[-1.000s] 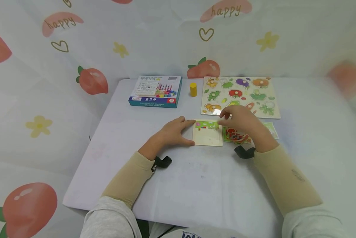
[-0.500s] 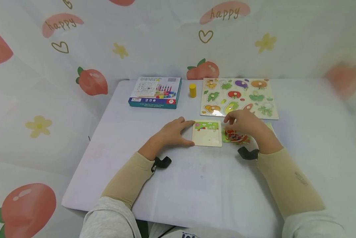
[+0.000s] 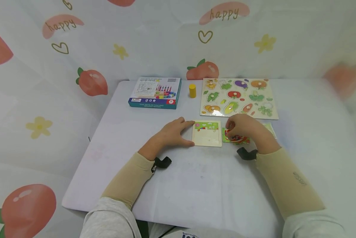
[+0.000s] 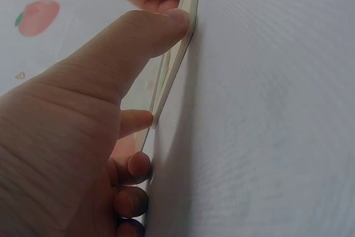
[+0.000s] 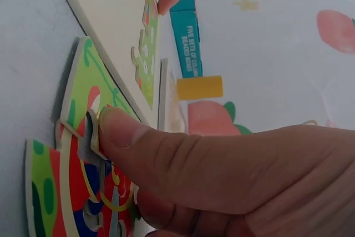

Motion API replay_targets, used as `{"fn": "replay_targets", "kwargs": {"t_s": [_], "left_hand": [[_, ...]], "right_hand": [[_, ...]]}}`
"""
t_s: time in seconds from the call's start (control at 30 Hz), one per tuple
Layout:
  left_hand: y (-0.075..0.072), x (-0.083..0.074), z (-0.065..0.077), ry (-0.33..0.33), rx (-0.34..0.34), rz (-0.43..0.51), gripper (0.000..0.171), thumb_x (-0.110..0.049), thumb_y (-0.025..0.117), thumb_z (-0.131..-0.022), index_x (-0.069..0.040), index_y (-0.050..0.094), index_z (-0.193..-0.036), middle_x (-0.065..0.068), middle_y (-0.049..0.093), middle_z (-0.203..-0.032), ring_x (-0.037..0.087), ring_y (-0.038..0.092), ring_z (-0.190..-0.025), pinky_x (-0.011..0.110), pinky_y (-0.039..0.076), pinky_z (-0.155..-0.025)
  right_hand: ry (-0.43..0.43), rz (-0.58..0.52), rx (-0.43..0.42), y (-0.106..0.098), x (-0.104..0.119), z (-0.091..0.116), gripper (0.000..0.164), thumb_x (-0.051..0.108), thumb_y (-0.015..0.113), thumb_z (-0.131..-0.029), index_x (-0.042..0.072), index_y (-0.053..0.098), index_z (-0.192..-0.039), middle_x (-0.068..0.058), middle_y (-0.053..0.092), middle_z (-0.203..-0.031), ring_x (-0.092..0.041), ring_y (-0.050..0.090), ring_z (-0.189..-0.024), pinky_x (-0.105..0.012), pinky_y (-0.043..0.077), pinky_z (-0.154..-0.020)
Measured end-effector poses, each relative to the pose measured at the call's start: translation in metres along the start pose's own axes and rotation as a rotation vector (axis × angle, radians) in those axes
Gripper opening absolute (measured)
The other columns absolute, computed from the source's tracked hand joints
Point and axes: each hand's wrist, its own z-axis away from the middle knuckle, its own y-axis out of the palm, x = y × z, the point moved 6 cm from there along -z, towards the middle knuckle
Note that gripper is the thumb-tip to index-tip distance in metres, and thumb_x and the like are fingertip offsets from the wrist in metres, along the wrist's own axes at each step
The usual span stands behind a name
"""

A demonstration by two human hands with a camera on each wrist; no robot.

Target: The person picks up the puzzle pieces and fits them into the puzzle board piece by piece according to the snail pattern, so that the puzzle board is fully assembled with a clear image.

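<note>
A small wooden puzzle board (image 3: 207, 140) lies on the table, a strip of green picture pieces along its far side and bare wood nearer me. My left hand (image 3: 175, 133) holds the board's left side, thumb at the near corner and index finger at the far one. Right of the board is a pile of red and green jigsaw pieces (image 5: 47, 187). My right hand (image 3: 243, 126) is over this pile; in the right wrist view its thumb presses a small jigsaw piece (image 5: 93, 137), tilted up at its edge, with the other fingers mostly hidden.
Behind stands a vegetable peg puzzle (image 3: 238, 99) lying flat. A yellow cylinder (image 3: 192, 91) stands between it and a boxed bead set (image 3: 154, 93). A pale green card-like piece (image 3: 270, 129) shows beyond my right wrist. The white table's (image 3: 178, 191) front edge is close to me.
My right hand has moved from the board's far right corner to the pile at its right, and its fingers have come down onto the pieces. My left hand has stayed on the board.
</note>
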Motion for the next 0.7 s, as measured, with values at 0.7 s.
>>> {"fn": "replay_targets", "kwargs": {"t_s": [0.7], "left_hand": [[0.0005,0.0004,-0.0008,-0.004,0.012,0.013,0.093,-0.062,0.079,-0.079,-0.027,0.044,-0.157,0.000,0.048,-0.108,0.016,0.048,-0.096,0.032,0.042,-0.077]], "right_hand": [[0.019,0.040,-0.008,0.0009,0.0084,0.0054,0.029,0.017,0.083,-0.086,0.003,0.070,-0.109,-0.010,0.069,-0.101,-0.029,0.061,-0.094,-0.048,0.050,-0.087]]}}
